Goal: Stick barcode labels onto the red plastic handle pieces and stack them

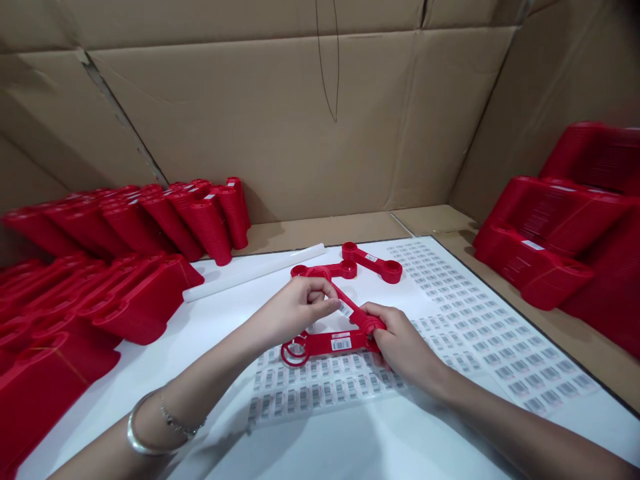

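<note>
My right hand (403,343) is wrapped round the round ends of red dumbbell-shaped plastic pieces. The upper piece (356,315) slants up toward my left hand and bears a white barcode label (345,309). Below it, another red piece (320,343) points left, with a barcode label (341,344) and a ring-shaped end. My left hand (310,300) is closed in a pinch, thumb and forefinger at the edge of the upper label; whatever lies between the fingertips is too small to make out. Beneath the pieces lies a sheet of barcode stickers (313,393).
Two labelled red pieces, one (373,261) farther right, lie behind my hands. A white tube (255,272) rests left of them. Red stacks (145,300) crowd the left; more stacks (537,267) stand right. More sticker sheets (500,333) cover the right side. Cardboard walls (260,133) enclose the table.
</note>
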A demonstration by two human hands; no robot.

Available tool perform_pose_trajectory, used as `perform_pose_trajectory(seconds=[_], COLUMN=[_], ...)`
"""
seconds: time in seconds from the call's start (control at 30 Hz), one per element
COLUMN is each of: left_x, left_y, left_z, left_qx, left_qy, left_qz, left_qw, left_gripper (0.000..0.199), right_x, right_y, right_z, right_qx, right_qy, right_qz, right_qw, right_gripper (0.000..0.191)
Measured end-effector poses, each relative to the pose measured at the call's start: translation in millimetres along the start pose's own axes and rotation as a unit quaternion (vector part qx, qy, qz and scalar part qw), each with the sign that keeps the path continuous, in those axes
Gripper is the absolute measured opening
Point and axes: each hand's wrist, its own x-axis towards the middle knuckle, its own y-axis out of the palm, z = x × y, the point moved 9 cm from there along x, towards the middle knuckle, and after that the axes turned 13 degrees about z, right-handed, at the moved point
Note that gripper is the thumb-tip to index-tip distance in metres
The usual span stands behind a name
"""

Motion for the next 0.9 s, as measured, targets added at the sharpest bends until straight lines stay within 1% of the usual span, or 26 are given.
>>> perform_pose_trajectory(seconds=[0.1,0.2,0.37,0.7,0.8,0.87,0.9], left_x=[1,1,1,2,0,-3,-5], left_y=[2.9,3.7,4.4,2.0,1.0,0.7,1.0], left_z=[3,3,1,2,0,-6,-11], left_qx=[-0.031,-0.037,-0.024,-0.003,0.035,0.102,0.151], left_qy=[0.000,-0.001,-0.012,-0.025,-0.028,-0.019,-0.012], left_qz=[0.003,0.006,0.000,-0.020,-0.032,-0.054,-0.071], left_qw=[1.000,0.999,1.000,0.999,0.998,0.993,0.986], left_gripper=[0.022,0.022,0.020,0.019,0.019,0.019,0.020], right_x=[-1,-2,-4,-4,-5,-5,-5], right_y=[-1,0,-1,2,2,3,3], right_z=[3,3,6,6,6,6,6], right_qx=[-0.007,-0.010,-0.022,-0.011,-0.009,-0.003,-0.001], right_qy=[-0.004,-0.003,-0.013,-0.009,-0.012,-0.015,-0.017], right_qz=[-0.003,-0.002,-0.002,0.007,0.005,0.005,0.006], right_qw=[1.000,1.000,1.000,1.000,1.000,1.000,1.000], right_gripper=[0.023,0.023,0.022,0.024,0.023,0.023,0.023])
